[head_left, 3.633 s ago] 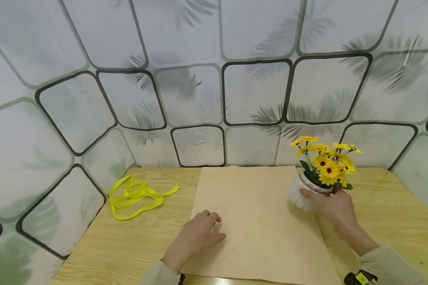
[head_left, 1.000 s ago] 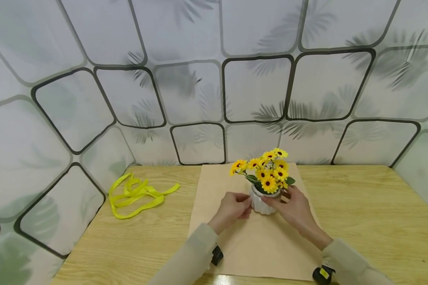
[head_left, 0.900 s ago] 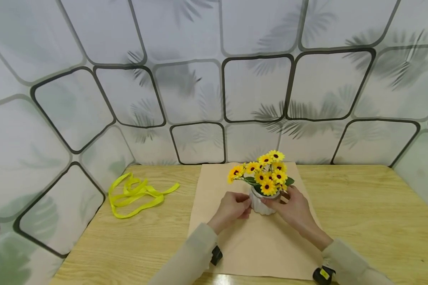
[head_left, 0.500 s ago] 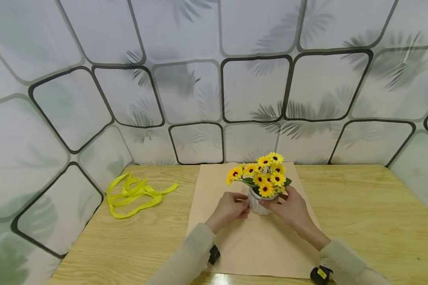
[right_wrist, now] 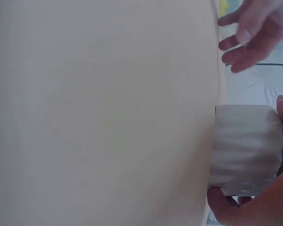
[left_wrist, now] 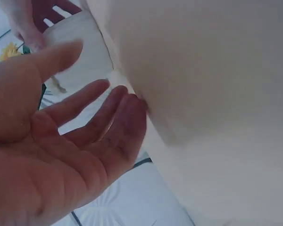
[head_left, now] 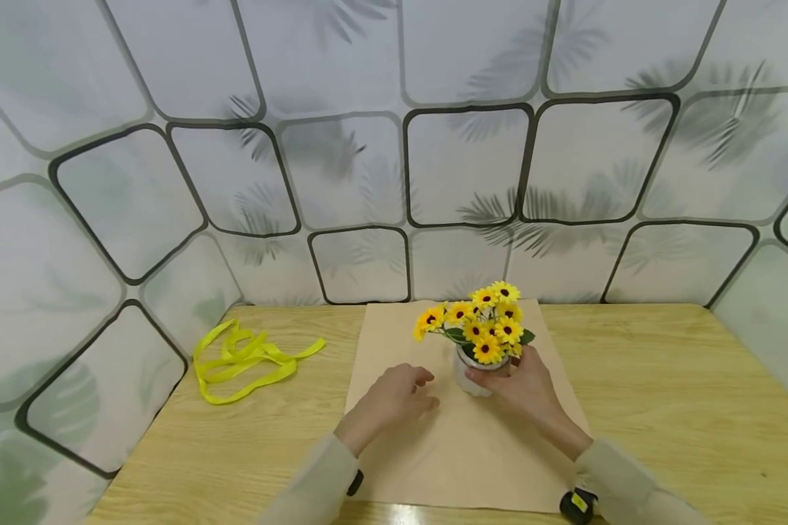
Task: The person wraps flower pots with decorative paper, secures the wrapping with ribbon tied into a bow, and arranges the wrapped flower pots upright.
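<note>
A white ribbed flowerpot (head_left: 468, 375) holds yellow artificial flowers (head_left: 486, 332) with dark centres and green leaves. It stands on a sheet of brown paper (head_left: 446, 467) in the head view. My right hand (head_left: 532, 390) grips the pot from its right side, thumb at the front near the rim. In the right wrist view the pot (right_wrist: 245, 146) lies between thumb and fingers, its base right at the paper. To the left of the pot, my left hand (head_left: 390, 401) hovers over the paper with relaxed fingers, holding nothing. The left wrist view shows its palm (left_wrist: 52, 165) and loosely bent fingers.
A loose tangle of yellow ribbon (head_left: 252, 353) lies on the wooden table (head_left: 670, 408), left of the paper. Patterned fabric walls (head_left: 466, 168) enclose the table at the back and sides.
Over the earlier frames, my right hand carried the flowerpot from the paper's right edge to its middle. My left hand, earlier at the pot's left side, has since let go and moved left.
</note>
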